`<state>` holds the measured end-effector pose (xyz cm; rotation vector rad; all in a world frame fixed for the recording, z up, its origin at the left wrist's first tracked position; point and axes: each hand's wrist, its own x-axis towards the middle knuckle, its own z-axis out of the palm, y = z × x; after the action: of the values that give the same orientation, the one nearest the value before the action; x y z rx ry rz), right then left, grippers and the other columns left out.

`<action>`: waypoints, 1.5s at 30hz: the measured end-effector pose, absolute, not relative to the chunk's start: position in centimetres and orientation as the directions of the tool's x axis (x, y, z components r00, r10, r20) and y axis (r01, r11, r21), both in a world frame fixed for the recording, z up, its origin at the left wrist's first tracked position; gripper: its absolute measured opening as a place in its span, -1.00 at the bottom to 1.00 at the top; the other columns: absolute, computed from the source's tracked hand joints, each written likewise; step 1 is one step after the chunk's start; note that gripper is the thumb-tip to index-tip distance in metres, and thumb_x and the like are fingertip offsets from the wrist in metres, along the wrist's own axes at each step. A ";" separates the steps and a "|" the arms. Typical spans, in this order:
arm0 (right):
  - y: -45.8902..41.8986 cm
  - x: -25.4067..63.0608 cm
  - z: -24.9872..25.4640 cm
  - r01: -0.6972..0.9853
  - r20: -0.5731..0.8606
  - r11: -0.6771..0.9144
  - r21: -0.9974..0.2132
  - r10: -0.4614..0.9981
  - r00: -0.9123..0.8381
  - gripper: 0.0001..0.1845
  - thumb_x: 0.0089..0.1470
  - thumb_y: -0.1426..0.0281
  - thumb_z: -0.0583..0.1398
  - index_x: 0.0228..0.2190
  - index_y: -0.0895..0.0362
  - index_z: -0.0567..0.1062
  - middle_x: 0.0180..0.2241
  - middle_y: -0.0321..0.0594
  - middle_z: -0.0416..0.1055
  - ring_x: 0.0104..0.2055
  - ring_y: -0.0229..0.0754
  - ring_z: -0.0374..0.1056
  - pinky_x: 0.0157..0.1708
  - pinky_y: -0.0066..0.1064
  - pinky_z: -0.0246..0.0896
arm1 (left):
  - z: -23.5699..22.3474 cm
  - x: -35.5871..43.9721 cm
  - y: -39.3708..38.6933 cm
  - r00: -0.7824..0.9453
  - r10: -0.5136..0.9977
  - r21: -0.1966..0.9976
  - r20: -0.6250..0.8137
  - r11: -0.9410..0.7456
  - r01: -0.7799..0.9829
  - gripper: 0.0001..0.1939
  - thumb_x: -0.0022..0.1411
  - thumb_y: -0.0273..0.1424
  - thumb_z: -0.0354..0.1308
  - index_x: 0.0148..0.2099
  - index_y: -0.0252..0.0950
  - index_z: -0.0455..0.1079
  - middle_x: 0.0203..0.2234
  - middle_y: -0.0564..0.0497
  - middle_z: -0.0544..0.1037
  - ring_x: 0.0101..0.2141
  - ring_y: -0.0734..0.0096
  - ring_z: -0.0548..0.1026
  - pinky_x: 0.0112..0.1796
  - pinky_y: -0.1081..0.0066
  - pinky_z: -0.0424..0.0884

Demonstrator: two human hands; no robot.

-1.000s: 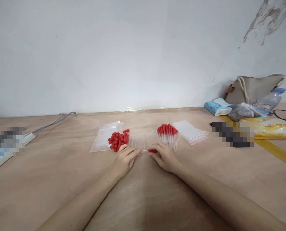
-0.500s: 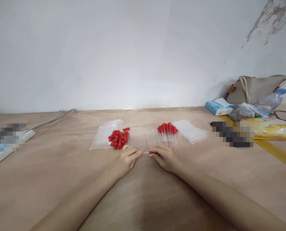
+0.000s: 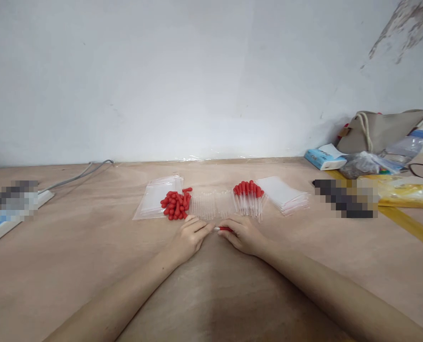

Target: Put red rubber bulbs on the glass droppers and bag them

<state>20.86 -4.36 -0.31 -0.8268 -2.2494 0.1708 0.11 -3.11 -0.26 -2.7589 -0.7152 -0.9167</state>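
Observation:
Low in the middle of the table, a dropper with a clear tube and a red rubber bulb lies level between both hands. The fingers of my left hand are closed on the clear tube, most of which they hide. My right hand pinches the red bulb between thumb and fingers. Just beyond the left hand is a heap of loose red bulbs. Bare clear tubes lie in a row beyond the gap between the hands. Past my right hand, several droppers with red bulbs fitted lie side by side.
Clear plastic bags lie behind the loose bulbs, and a white stack of bags is at right. Farther right are a tissue pack, a grey bag and a yellow packet. A power strip sits far left.
My left hand has shifted slightly right, closer to my right hand. More of the red bulb now shows at the right fingertips, and less of the clear tube is exposed.

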 end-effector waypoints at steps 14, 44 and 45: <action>-0.5 22.4 4.0 0.322 0.459 0.426 -0.845 0.888 0.029 -0.66 0.00 0.17 0.07 -0.25 0.16 0.32 -0.52 -0.29 0.33 -0.47 -0.29 0.28 -0.48 -0.47 0.16 | 0.9 0.8 -4.3 0.627 0.563 0.252 0.539 -0.818 0.517 -0.64 0.20 -0.36 0.00 0.05 -0.32 0.21 -0.25 -0.10 0.45 -0.22 0.29 0.34 -0.20 0.26 0.24; 2.6 31.4 3.3 0.873 -0.026 -0.342 -0.349 0.934 0.356 -0.57 -0.22 0.31 0.20 -0.27 0.31 0.40 -0.42 0.03 0.43 -0.37 -0.07 0.37 -0.47 -0.41 0.16 | 0.7 0.7 -4.0 0.653 0.579 0.263 0.488 -0.811 0.522 -0.79 0.22 -0.41 -0.05 -0.19 -0.27 0.40 -0.25 -0.08 0.42 -0.23 0.32 0.35 -0.23 0.26 0.26; 2.7 31.1 3.1 0.864 -0.037 -0.351 -0.361 0.931 0.362 -0.55 -0.23 0.32 0.21 -0.26 0.33 0.39 -0.46 0.02 0.43 -0.39 -0.07 0.37 -0.49 -0.41 0.16 | 0.7 0.7 -4.0 0.652 0.579 0.262 0.489 -0.811 0.524 -0.79 0.22 -0.41 -0.04 -0.19 -0.27 0.40 -0.26 -0.08 0.42 -0.23 0.32 0.35 -0.23 0.27 0.26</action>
<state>31.11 2.74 3.12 -2.3474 -1.5935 0.3432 0.73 -4.01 0.67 -2.9434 -0.9855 -0.9258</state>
